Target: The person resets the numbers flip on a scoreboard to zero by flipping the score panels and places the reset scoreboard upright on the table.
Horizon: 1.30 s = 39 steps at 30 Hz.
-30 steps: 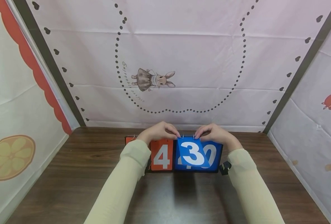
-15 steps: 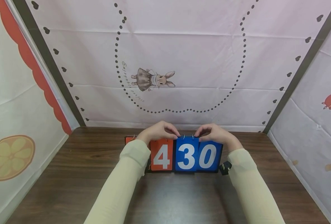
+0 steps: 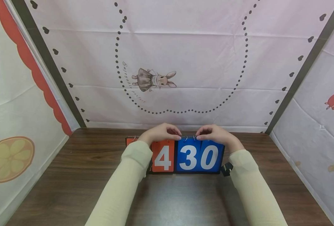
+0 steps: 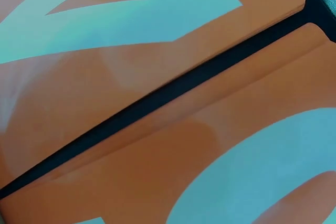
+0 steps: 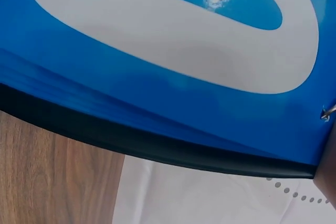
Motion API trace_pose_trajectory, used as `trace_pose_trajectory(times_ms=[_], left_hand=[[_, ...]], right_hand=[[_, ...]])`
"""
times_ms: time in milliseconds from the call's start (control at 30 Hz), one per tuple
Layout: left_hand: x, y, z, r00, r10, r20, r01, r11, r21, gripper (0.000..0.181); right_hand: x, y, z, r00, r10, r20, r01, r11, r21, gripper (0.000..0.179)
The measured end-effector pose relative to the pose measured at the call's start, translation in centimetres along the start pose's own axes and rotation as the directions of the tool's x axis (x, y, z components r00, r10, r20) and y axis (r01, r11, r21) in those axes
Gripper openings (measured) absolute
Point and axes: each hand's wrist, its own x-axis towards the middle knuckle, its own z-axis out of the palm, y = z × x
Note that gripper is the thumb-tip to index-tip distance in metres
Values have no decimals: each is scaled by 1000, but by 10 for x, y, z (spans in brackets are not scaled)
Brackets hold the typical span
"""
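A tabletop flip scoreboard (image 3: 175,157) with ring-bound number cards stands near the table's back. An orange card with a white 4 (image 3: 163,157) shows left of centre; blue cards read 3 (image 3: 188,158) and 0 (image 3: 210,158). My left hand (image 3: 161,133) pinches the top edge beside the 3 card's left ring. At its right ring, my right hand (image 3: 215,134) pinches that same edge. The left arm hides most of the leftmost orange card, seen close in the left wrist view as an orange card (image 4: 157,156). A blue 0 card (image 5: 157,87) fills the right wrist view.
The brown wooden table (image 3: 85,188) reaches toward me. A printed cloth wall (image 3: 198,62) rises close behind the scoreboard, with further cloth panels left and right. A small black item (image 3: 227,169) sits at the right wrist.
The blue 3 card slanted across the 0 a second ago; it has swung left and now hangs straight, flat against the board. Both hands stay at the top edge.
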Motion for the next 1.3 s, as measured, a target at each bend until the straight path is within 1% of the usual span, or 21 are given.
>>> trace_pose_trajectory(times_ms=[67, 133, 233, 300, 333, 400, 500, 567, 600, 633, 700, 767, 833, 933, 1133, 1200, 1300], left_hand=[[1, 1, 0, 1000, -6, 5, 6, 1000, 17, 26], [1, 2, 1, 1000, -29, 8, 28, 999, 32, 28], [2, 3, 3, 995, -102, 6, 101, 992, 73, 48], [3, 4, 5, 986, -166, 18, 164, 982, 92, 62], [4, 4, 6, 979, -200, 27, 196, 975, 105, 70], [4, 5, 9, 960, -278, 39, 271, 955, 120, 80], [4, 8, 11, 924, -381, 40, 374, 920, 115, 90], [3, 9, 11, 903, -428, 33, 422, 900, 107, 94], [3, 9, 11, 899, -436, 33, 432, 897, 97, 93], [3, 9, 11, 899, -435, 41, 430, 898, 92, 94], [4, 9, 11, 906, -419, 61, 412, 906, 101, 92], [5, 9, 10, 917, -390, 78, 381, 918, 108, 90], [6, 9, 10, 929, -361, 82, 350, 929, 119, 89], [5, 8, 8, 942, -327, 75, 317, 941, 118, 85], [4, 8, 6, 957, -284, 61, 274, 952, 135, 74], [3, 8, 5, 964, -260, 46, 252, 957, 142, 68], [2, 7, 5, 973, -231, 14, 228, 965, 127, 63]], right_hand=[[0, -2, 0, 1000, -2, 10, 2, 1000, -18, 26], [0, -2, 0, 1000, 4, 14, -3, 1000, -27, 28], [0, -4, 1, 999, 36, 8, -35, 999, -41, 41], [1, -6, 2, 998, 59, 9, -59, 998, -39, 51], [2, -7, 3, 997, 73, 11, -73, 997, -40, 56], [6, -9, 5, 995, 93, 29, -92, 995, -45, 63], [10, -10, 9, 990, 126, 59, -122, 990, -67, 69], [12, -10, 10, 986, 149, 75, -143, 986, -85, 73], [12, -10, 11, 984, 162, 78, -155, 984, -89, 75], [12, -9, 10, 982, 172, 79, -165, 982, -88, 76], [12, -8, 9, 980, 185, 71, -179, 981, -75, 76], [11, -7, 8, 982, 179, 66, -175, 983, -61, 76], [10, -7, 6, 983, 172, 55, -170, 985, -41, 73], [9, -8, 5, 986, 160, 52, -159, 987, -24, 69], [3, -8, 3, 986, 164, 21, -163, 986, -33, 59], [2, -7, 3, 989, 147, 7, -146, 989, -30, 55], [3, -3, 3, 994, 106, -29, -107, 994, -20, 49]])
